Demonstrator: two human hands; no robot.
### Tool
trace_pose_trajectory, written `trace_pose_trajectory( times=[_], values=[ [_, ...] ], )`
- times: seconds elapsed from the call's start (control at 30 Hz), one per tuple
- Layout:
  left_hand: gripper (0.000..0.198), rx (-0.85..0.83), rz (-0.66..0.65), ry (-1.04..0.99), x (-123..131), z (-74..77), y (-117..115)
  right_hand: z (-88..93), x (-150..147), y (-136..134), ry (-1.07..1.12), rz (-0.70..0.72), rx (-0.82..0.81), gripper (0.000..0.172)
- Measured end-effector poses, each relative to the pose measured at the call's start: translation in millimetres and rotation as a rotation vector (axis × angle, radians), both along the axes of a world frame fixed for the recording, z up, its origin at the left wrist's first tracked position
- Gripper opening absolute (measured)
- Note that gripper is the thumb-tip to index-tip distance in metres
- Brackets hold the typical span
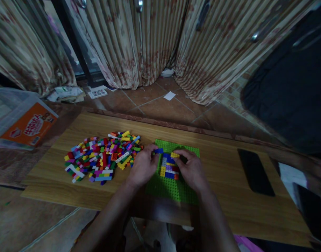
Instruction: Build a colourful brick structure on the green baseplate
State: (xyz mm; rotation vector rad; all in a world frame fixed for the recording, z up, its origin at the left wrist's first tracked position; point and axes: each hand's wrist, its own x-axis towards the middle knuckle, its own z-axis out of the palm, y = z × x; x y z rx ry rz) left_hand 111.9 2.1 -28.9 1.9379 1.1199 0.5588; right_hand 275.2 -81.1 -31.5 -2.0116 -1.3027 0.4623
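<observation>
My left hand (144, 165) is closed on a blue brick (158, 151) over the left part of the green baseplate (186, 190). Between my fingers and thumb, my right hand (190, 168) pinches a yellow brick (174, 154) on the other side. Bricks of several colours form a built block (169, 168) on the baseplate between both hands, with blue, yellow, white, purple and red pieces showing. My right fingers partly cover its right side. Whether either held brick touches the built block, I cannot tell.
A pile of loose bricks (97, 159) lies on the wooden table (220, 175) to the left. A black phone-like slab (255, 171) rests at the right. Beyond the table stand a clear plastic box (8, 105) with an orange label and striped curtains (118, 45).
</observation>
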Motion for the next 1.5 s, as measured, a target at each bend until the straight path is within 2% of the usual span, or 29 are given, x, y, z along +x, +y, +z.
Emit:
trace_pose_trajectory(
  times=[0.23,0.47,0.63,1.0,1.23,1.5],
  values=[
    [0.025,0.092,-0.030,0.031,0.5,-3.8,-0.2,0.3,-1.1,-0.8,0.014,0.049,0.008,0.020],
    [0.026,0.082,-0.031,0.057,1.2,-0.4,-0.5,-4.8,2.0,0.7,0.036,0.048,0.043,0.017],
    [0.025,0.076,-0.022,0.080,1.9,1.2,-1.4,-9.7,7.6,4.5,0.116,0.040,0.007,0.014],
    [0.025,0.079,-0.038,0.046,3.7,-4.2,1.2,-1.2,13.3,14.4,0.119,0.007,-0.097,0.014],
    [0.025,0.099,-0.063,0.048,5.6,-1.7,0.4,-11.9,15.7,12.4,0.130,-0.003,-0.050,0.016],
    [0.024,0.076,-0.072,0.032,5.6,-1.5,-1.1,-7.9,17.5,6.9,0.138,0.048,-0.052,0.019]
  ],
)
